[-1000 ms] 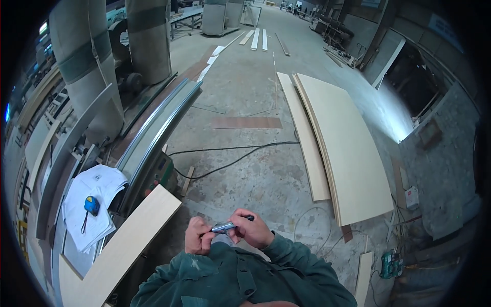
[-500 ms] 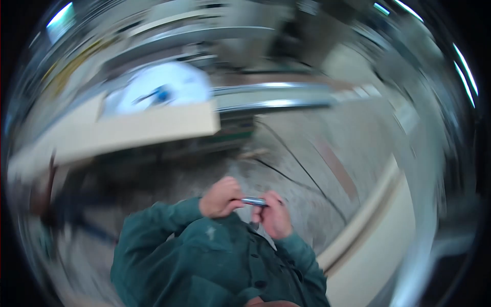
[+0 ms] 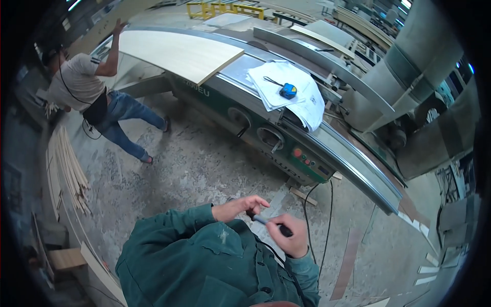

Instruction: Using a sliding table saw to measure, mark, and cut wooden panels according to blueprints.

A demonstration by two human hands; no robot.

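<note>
My right hand (image 3: 289, 235) is wrapped round a small grey rod-shaped object (image 3: 261, 219) with a dark part showing at the palm; its exact kind does not show. It lies in front of my chest. My left hand (image 3: 239, 206) is at the other end of it, forefinger stretched out and the lower fingers curled at a dark tip. Beyond my hands stands a green panel saw (image 3: 215, 107). On its table lie white paper sheets (image 3: 307, 105) with a blue tape measure (image 3: 288, 91) on top.
A large pale board (image 3: 179, 48) rests on the saw's left part. A co-worker (image 3: 82, 82) stands at the left with an arm raised to another upright panel (image 3: 102, 28). Black cables (image 3: 330, 220) run across the floor right of me. Thin wood strips (image 3: 69, 169) lie at far left.
My view has swung left, bringing the co-worker and the saw's front into sight. My left fingers have loosened from a closed grip and stretched out; my right hand still holds the rod-shaped object.
</note>
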